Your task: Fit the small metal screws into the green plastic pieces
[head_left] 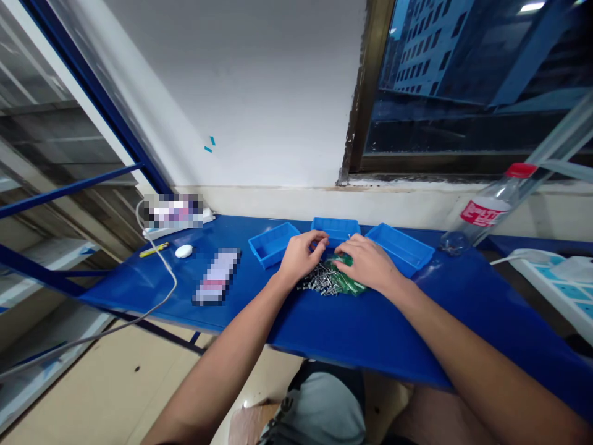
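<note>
Head view: looking down at a blue bench (324, 327) pushed up against a white wall, with both forearms reaching in from the near edge.

Left hand (301, 256): curled up at the far side of the pile, thumb and fingertips close together. Can't tell if anything's pinched in there, since the fingers hide it.

Right hand (365, 262): fingers bent down on the green boards, right next to the left hand. Looks like contact, but I can't tell whether it's actually clamped on anything.

Pile: small metal pins (319, 281) in a loose heap mid-bench, green boards (352, 281) mixed in on the right side of it, partly under the right hand.

Bins: three blue trays just past the pile: left bin (271, 244), middle bin (336, 227), right bin (398, 250). Can't see inside the middle one.

Handling tip: with a tangle this tight, I'd stick to fingertips like this rather than grabbing a handful.

Rest: white mouse (184, 251), yellow pen (154, 250) and a blurred box (216, 276) on the left; clear plastic bottle (491, 210) lying on the right.
</note>
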Available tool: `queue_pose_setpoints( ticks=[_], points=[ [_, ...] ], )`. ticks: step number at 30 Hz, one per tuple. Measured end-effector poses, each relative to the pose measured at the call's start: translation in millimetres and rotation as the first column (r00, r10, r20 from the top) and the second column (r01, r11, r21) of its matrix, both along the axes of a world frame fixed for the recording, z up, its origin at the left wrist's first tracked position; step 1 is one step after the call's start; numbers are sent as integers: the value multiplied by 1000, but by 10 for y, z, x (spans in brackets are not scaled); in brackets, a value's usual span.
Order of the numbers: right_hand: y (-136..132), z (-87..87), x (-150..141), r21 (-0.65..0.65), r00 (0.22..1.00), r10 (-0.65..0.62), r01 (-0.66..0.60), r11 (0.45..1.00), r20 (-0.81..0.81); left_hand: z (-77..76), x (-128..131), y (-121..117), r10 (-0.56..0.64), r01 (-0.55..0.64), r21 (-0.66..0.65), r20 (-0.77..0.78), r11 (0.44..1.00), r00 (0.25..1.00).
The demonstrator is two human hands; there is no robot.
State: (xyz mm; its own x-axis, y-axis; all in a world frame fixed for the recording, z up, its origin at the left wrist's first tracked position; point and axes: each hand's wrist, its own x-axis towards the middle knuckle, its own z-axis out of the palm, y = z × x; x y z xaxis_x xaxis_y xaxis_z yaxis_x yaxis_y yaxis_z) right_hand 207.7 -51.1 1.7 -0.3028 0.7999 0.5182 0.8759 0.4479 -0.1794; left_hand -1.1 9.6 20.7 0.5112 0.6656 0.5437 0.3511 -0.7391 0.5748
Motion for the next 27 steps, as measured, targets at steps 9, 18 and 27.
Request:
queue_pose_setpoints(
  ticks=[9,18,27],
  points=[
    [-69,75,-121,29,951,-68,80,996,-301,36,0,-25,-81,81,15,-30,997,996],
    [-118,91,-158,-67,496,-16,-84,994,-868,-79,54,34,-186,270,-279,295,922,937],
    [-98,68,-110,-179,389,-91,-197,964,-917,-126,71,98,-166,381,-434,456,817,874]
  ],
)
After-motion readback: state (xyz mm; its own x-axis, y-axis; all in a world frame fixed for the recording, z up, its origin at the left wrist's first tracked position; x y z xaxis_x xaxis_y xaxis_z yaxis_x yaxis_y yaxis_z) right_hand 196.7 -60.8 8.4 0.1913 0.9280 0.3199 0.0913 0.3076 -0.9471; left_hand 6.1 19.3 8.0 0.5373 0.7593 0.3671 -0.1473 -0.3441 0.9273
